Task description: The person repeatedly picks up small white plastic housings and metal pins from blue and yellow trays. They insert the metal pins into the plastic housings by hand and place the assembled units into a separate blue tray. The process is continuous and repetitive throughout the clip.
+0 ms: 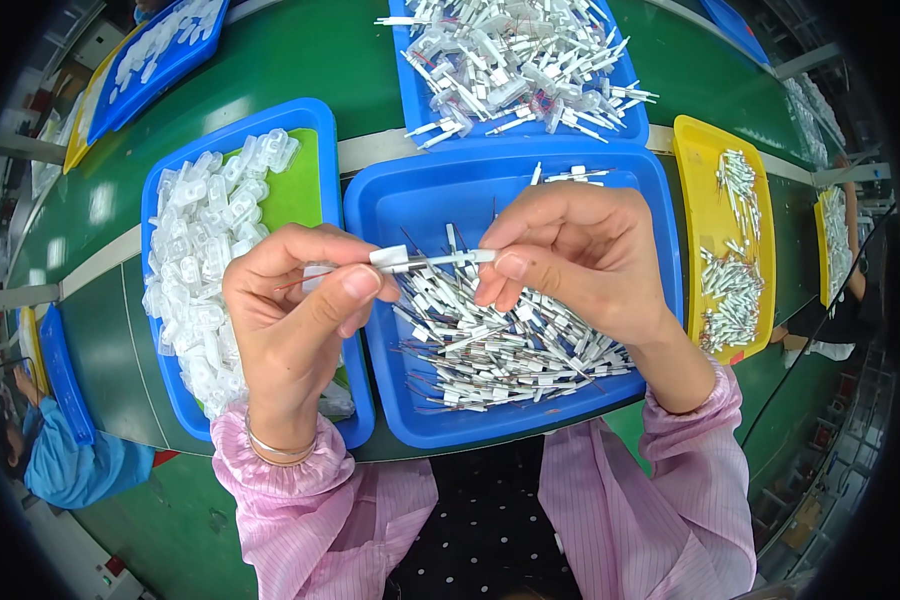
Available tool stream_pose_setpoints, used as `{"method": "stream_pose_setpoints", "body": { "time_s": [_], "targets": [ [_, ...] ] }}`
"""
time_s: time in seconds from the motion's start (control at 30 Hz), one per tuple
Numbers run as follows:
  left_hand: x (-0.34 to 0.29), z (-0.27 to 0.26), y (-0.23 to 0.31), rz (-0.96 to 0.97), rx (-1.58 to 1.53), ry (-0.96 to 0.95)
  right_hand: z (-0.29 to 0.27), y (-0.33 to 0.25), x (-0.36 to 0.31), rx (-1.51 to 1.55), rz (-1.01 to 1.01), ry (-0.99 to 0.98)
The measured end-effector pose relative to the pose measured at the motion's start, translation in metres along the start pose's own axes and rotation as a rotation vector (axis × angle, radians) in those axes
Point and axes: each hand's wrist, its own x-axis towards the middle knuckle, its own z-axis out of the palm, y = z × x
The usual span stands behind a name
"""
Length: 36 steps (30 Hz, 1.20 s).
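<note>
Between my two hands, level above the middle blue tray [395,205], stretches a slender white wired part [440,261] with a white tab and a dark middle section. My left hand [288,300] pinches its left end between thumb and fingers; a thin reddish wire trails out there, and a small clear plastic piece [316,272] shows by those fingers. The other tip is pinched by the thumb and forefinger of my right hand [590,255]. Below, many similar white wired parts [500,350] lie heaped in the tray.
To the left, a blue tray [315,120] holds clear plastic housings [205,250]. Behind is another blue tray [405,75] piled with clear-and-white assemblies [520,60]. A yellow tray [700,190] with small white parts stands right. A person in a blue sleeve [90,460] sits far left.
</note>
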Motion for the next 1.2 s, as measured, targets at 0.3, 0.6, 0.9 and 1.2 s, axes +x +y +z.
{"method": "stream_pose_setpoints", "body": {
  "time_s": [0.3,0.6,0.9,1.2],
  "targets": [
    [-0.004,0.007,-0.005,-0.029,-0.047,-0.081,0.011,-0.001,-0.001,-0.639,-0.547,0.04],
    [0.001,0.006,-0.003,0.523,0.475,-0.306,0.023,-0.014,-0.012,-0.181,0.045,0.059],
    [0.003,0.01,-0.005,0.41,0.407,-0.151,0.017,-0.016,-0.009,-0.004,0.226,0.112],
    [-0.002,0.009,-0.011,0.258,0.201,-0.066,0.017,-0.015,-0.017,0.033,0.077,0.222]
  ]
}}
